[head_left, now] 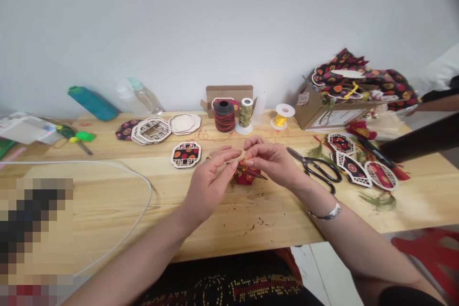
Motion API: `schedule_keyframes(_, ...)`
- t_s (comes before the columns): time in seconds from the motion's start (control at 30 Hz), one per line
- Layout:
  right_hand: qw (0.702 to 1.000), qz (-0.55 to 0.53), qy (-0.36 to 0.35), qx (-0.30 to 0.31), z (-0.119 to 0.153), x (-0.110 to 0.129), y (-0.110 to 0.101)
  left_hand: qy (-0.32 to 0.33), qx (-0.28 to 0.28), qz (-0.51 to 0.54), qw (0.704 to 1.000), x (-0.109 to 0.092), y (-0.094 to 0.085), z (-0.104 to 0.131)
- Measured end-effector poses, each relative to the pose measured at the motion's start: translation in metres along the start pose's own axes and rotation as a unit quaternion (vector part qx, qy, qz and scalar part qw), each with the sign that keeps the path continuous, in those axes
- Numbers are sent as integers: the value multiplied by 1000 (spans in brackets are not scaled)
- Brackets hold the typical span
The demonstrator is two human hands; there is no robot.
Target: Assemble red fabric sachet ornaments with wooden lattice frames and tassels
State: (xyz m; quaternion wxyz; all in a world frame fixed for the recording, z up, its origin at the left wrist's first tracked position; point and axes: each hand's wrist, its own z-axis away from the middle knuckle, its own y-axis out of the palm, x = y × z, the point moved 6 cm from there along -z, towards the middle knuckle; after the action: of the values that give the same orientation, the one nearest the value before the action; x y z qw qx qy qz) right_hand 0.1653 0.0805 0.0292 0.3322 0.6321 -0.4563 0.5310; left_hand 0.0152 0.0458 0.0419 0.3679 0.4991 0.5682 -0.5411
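My right hand (pixel 268 160) pinches a thin yellow cord (pixel 245 158) between thumb and fingertips. My left hand (pixel 211 181) faces it from the left, fingers stretched out and thumb apart, close to the cord; nothing shows clearly between them. Just below the fingertips a small red patterned fabric piece (pixel 245 178) rests on the table, partly covered by my right hand. Black-handled scissors (pixel 319 167) lie to the right of my right hand. A lattice-framed fabric pendant piece (pixel 185 154) lies beyond my left hand.
Thread spools (pixel 224 117) and a yellow cord spool (pixel 283 115) stand at the back. Wooden lattice frames (pixel 154 130) lie left. A cardboard box (pixel 322 110) heaped with fabric stands right, behind finished ornaments (pixel 381 175). A white cable (pixel 143 210) crosses the table's left side.
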Motion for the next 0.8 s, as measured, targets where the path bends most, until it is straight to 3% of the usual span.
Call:
schedule_keyframes(0.23, 999, 52, -12, 8, -18, 5, 5, -59, 39, 75, 995, 14, 2, -13)
schedule_keyframes(0.4, 998, 57, -20, -17, -23, 0, 10, -106, 23, 122, 987, 32, 1, -13)
schedule_keyframes(0.8, 995, -10, 86, -47, -14, -16, 22, -140, 0, 163, 977, 40, -1, -11)
